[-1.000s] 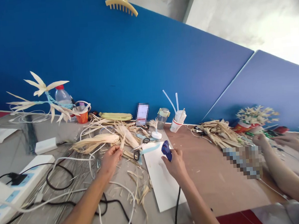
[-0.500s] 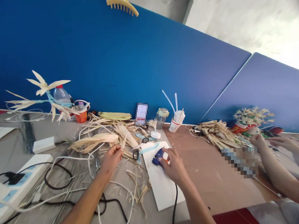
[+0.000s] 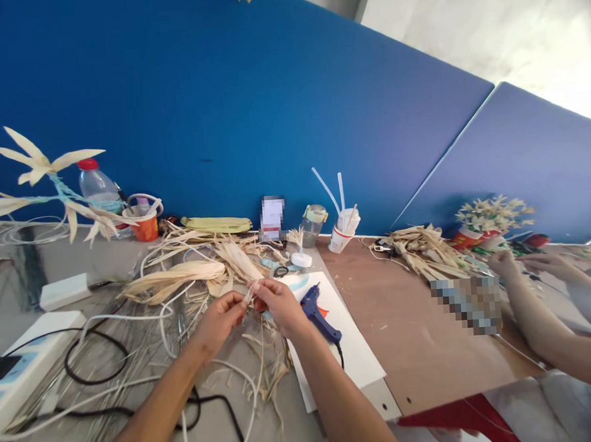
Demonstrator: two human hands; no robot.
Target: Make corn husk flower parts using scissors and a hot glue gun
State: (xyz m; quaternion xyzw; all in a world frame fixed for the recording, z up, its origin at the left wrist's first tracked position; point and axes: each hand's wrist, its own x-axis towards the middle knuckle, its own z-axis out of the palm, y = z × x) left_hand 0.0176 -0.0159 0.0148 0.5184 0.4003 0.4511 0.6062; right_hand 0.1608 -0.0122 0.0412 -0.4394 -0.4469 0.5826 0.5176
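Observation:
My left hand (image 3: 220,315) and my right hand (image 3: 279,303) meet over the table, both pinching a small pale strip of dried husk (image 3: 250,293) between their fingertips. The blue glue gun (image 3: 317,315) lies free on a white sheet of paper (image 3: 351,351) just right of my right hand, its black cord trailing toward me. A heap of dried husks (image 3: 198,270) lies behind my hands, with scissors (image 3: 280,271) partly hidden behind my right hand.
A white power strip (image 3: 19,371) and tangled black and white cables (image 3: 134,364) lie at left. A water bottle (image 3: 96,190), orange cup (image 3: 144,227), jar (image 3: 313,223) and cup of glue sticks (image 3: 341,235) stand along the blue partition. Another person's hands (image 3: 528,267) work at right beside more husks (image 3: 422,246).
My right hand set the glue gun down on the white paper and moved left to join my left hand on the husk strip. The view shifted slightly.

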